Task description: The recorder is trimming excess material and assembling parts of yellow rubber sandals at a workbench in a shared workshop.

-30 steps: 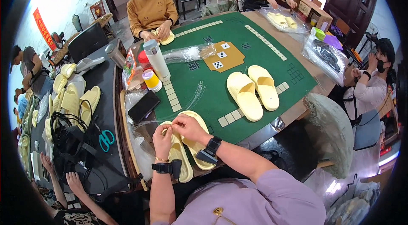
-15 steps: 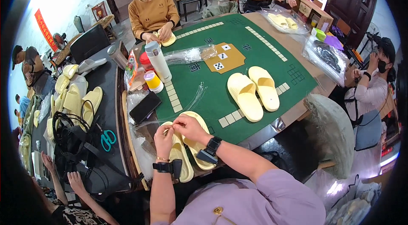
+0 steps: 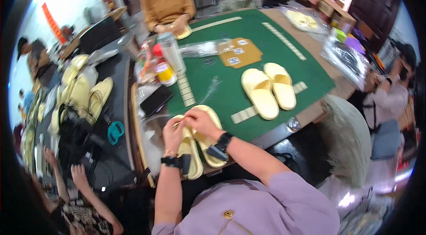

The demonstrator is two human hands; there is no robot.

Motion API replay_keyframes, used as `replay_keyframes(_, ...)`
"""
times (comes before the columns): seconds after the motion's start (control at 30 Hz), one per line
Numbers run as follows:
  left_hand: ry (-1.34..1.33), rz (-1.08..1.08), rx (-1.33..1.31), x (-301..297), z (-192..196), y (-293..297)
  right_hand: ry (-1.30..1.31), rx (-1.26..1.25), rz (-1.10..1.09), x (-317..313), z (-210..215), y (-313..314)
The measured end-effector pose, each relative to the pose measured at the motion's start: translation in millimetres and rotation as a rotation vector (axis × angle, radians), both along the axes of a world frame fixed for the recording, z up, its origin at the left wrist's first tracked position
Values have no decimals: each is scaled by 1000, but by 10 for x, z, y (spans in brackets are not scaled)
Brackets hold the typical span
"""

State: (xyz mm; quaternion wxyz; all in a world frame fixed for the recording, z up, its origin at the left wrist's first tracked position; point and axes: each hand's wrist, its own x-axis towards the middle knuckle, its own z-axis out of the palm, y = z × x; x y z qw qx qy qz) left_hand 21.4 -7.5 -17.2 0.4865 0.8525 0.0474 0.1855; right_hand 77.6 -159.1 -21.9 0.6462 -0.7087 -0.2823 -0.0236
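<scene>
On my left, a heap of yellow slippers [image 3: 82, 90] and teal scissors [image 3: 115, 131] crowd the dark side table. My left hand [image 3: 173, 133] and right hand [image 3: 199, 121] both pinch closed on the pair of slippers [image 3: 195, 155] at the near edge of the green table [image 3: 222, 79]. I judge I am pressing the 2 together; next needs a firm grip. Right of them, 2 finished slippers [image 3: 268, 90] leave open felt between.

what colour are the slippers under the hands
Pale yellow slippers, seen best in the head view, beneath both hands.
</scene>
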Motion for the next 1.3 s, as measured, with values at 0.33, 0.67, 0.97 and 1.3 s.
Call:
replay_keyframes(0.33,-40,-20,-147,-5,-51,-28,-6,-25,15,4,22,7)
replay_keyframes(0.67,-42,2,-81,-26,18,-35,27,-55,16,-20,95,17)
replay_keyframes(0.97,-36,3,-151,-44,16,-52,30,-84,22,-32,108,3)
replay_keyframes(1.3,30,-17,-614,27,4,107,314,176,-4,107,108,-85)
